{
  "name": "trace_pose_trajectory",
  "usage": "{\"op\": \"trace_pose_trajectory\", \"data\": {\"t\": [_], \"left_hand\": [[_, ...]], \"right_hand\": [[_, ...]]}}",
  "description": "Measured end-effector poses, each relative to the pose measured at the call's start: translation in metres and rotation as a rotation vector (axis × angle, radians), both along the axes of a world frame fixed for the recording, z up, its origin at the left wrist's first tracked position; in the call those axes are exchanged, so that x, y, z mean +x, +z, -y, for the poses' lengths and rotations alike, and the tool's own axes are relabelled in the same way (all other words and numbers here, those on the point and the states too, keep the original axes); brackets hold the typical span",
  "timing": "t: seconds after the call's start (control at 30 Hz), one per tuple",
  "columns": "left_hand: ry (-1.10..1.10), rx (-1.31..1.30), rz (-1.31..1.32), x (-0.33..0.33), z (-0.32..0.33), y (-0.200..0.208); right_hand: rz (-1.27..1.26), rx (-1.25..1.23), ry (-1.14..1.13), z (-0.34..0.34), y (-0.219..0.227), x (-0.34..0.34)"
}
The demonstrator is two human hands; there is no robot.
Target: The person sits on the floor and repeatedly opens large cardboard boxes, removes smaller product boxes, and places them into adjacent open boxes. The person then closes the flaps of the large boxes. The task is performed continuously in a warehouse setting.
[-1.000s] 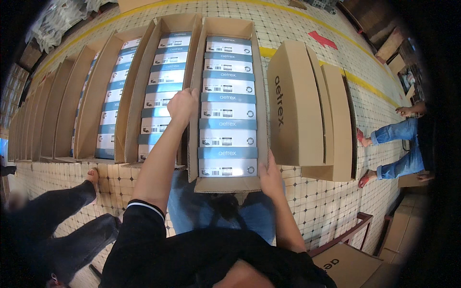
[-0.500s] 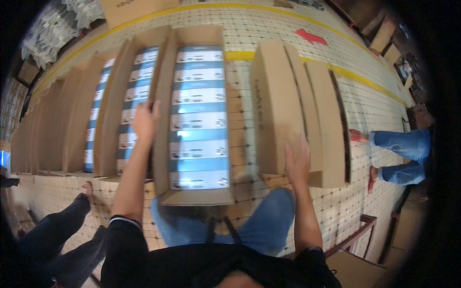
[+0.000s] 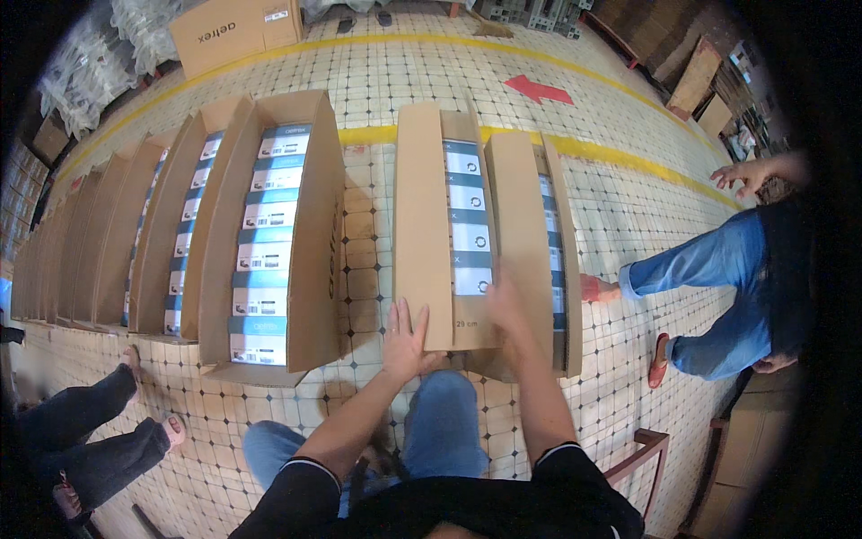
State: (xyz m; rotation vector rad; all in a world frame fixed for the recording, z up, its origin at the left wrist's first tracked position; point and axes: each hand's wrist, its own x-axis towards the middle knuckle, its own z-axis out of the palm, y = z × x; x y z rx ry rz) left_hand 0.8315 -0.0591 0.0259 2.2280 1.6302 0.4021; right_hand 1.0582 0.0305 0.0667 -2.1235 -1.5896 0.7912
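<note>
In front of me stands a long brown carton (image 3: 420,225) with its top flaps parted. White-and-blue boxes (image 3: 469,238) in a row show through the gap. My left hand (image 3: 409,340), fingers spread, rests against the near end of its left flap. My right hand (image 3: 512,310) is at the near part of the right flap (image 3: 521,216); motion blurs its fingers, and I cannot tell their grip. Immediately to the right, a second narrow carton (image 3: 569,269) shows more blue-and-white boxes through its gap.
Left of me an open carton (image 3: 314,242) of boxes heads a row of several open cartons (image 3: 153,225). Someone in jeans (image 3: 718,305) stands at the right, a hand (image 3: 750,175) extended. Another person's legs (image 3: 99,431) are at lower left. A dark red metal frame (image 3: 642,454) stands lower right.
My left hand has left the open cartons on the left and moved to the middle carton. That carton's flaps have parted, showing boxes. The view has shifted rightward.
</note>
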Motion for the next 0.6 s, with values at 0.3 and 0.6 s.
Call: {"op": "trace_pose_trajectory", "data": {"t": [0.3, 0.6], "left_hand": [[0.238, 0.075, 0.625, -0.009, -0.013, -0.028], [0.341, 0.087, 0.396, -0.108, 0.028, 0.055]], "right_hand": [[0.241, -0.025, -0.099, -0.037, 0.009, 0.019], [0.181, 0.082, 0.226, 0.001, 0.067, -0.032]]}}
